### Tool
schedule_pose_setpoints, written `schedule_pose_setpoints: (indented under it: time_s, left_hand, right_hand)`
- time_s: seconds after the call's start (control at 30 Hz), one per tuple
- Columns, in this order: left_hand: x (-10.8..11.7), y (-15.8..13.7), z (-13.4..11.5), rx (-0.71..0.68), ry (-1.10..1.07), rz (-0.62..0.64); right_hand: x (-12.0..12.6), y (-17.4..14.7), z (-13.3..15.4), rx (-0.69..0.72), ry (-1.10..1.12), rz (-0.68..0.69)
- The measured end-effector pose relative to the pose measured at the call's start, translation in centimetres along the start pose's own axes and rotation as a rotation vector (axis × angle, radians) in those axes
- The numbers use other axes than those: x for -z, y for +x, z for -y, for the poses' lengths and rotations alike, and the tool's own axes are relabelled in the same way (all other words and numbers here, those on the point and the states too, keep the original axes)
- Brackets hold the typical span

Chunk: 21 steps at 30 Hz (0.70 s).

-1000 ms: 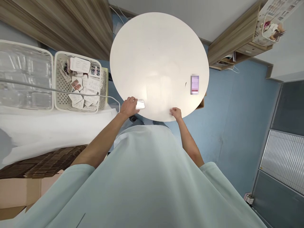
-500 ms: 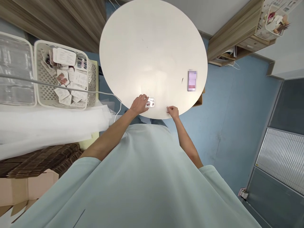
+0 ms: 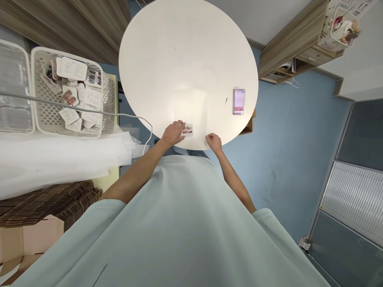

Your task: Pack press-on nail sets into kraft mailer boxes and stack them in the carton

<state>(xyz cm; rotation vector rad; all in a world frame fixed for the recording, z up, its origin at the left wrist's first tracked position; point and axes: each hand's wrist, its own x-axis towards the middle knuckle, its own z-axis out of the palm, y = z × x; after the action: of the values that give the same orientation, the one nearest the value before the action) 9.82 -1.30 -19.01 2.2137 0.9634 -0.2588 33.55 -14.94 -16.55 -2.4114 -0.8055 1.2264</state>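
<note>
Near the front edge of the round white table point(image 3: 188, 67) lies a small clear case of press-on nails point(image 3: 187, 130), its dark, glossy pieces set in rows. My left hand point(image 3: 173, 133) grips the case by its left side, fingers and thumb at its edges and covering part of it. To the right of the case, a short gap away, my right hand point(image 3: 214, 142) is just above the tabletop. Its thumb and fingertips are pinched together, and whatever may be between them is too small to make out.
A phone point(image 3: 238, 101) with a blurred screen lies at the table's right, beside a small dark mark. On the left stands a perforated white basket point(image 3: 107, 99) of cards and nail sets. A grey cable point(image 3: 125, 115) crosses it, near white wrapping sheets point(image 3: 66, 155).
The glare on the case has gone, so its rows of dark pieces show clearly. My right hand has shifted slightly left toward the case, while my left hand keeps its grip.
</note>
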Motion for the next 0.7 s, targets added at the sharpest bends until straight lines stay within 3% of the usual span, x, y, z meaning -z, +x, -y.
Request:
schedule_pose_setpoints:
  time_s: [0.3,0.5,0.7]
  left_hand:
    - [-0.2,-0.2,-0.6,0.056,-0.068,0.003]
    - [0.4,-2.7,-0.6,0.258,-0.27,-0.144]
    - [0.4,-4.1,-0.4,0.391,-0.375,-0.075]
  right_hand:
    - [-1.7,-2.0,4.2,0.247,-0.073,0.094]
    - [-5.7,-2.2,7.6,0.395,-0.378,0.235]
    - [-8.5,-2.3,9.6,0.409,-0.659,0.351]
